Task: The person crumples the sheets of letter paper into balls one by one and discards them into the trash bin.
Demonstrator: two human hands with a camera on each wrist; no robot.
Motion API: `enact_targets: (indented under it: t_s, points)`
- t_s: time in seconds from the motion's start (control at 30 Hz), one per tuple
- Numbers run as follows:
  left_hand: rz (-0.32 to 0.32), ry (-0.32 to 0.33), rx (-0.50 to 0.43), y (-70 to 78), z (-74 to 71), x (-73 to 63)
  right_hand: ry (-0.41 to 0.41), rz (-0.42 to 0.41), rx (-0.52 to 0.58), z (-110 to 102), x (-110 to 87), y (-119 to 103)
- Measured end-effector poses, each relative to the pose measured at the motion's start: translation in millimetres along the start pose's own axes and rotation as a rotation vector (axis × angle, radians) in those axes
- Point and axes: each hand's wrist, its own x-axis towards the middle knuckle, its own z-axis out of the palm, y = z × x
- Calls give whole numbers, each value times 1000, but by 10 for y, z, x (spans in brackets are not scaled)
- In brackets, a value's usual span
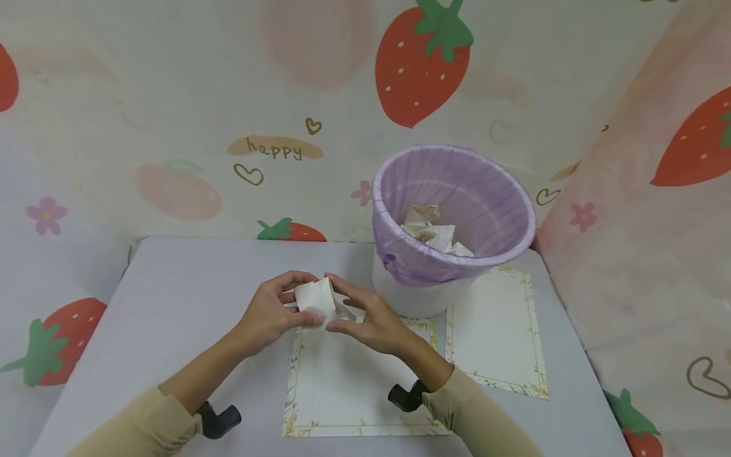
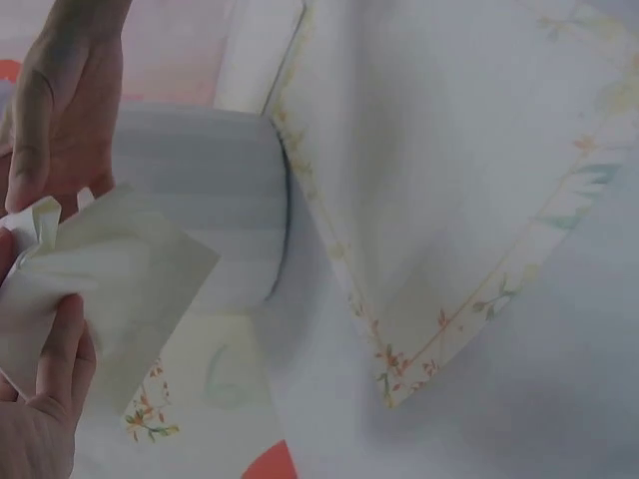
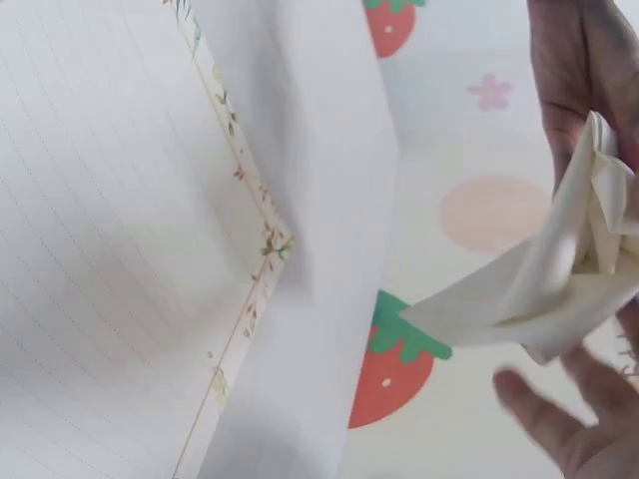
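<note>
In the head view, a partly crumpled white sheet of paper [image 1: 316,299] is held above the table between both hands. My left hand [image 1: 273,312] pinches it, thumb in front and fingers behind. From the right, my right hand [image 1: 371,317] reaches around the paper, with thumb and fingers fairly straight and fingertips right at its edge. The left wrist view shows a flat corner of the folded paper [image 2: 140,269] sticking out past the left fingers. Deep folds of the paper [image 3: 559,279] appear in the right wrist view, where the right hand [image 3: 589,429] has its thumb spread apart from it.
A white bin [image 1: 400,292] with a purple liner [image 1: 394,254] stands at the back right, holding several crumpled papers [image 1: 440,238]. One floral-bordered sheet [image 1: 354,387] lies below the hands, and another sheet [image 1: 497,330] lies right of the bin's base. Strawberry-printed cloth [image 1: 200,95] hangs behind the table.
</note>
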Motion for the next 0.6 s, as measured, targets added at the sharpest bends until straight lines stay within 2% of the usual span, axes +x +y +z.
enact_targets:
  t_s: [0.07,0.27,0.43,0.6]
  points:
    - [-6,5,-29,11,-7,9,15,24,4,8,2,4]
    - [3,6,-98,22,-16,21,16,133,151,31,24,4]
    - [-2,36,-130,29,-4,28,97,258,228,38,59,-44]
    - [30,63,-166,46,33,38,110,253,180,102,89,-93]
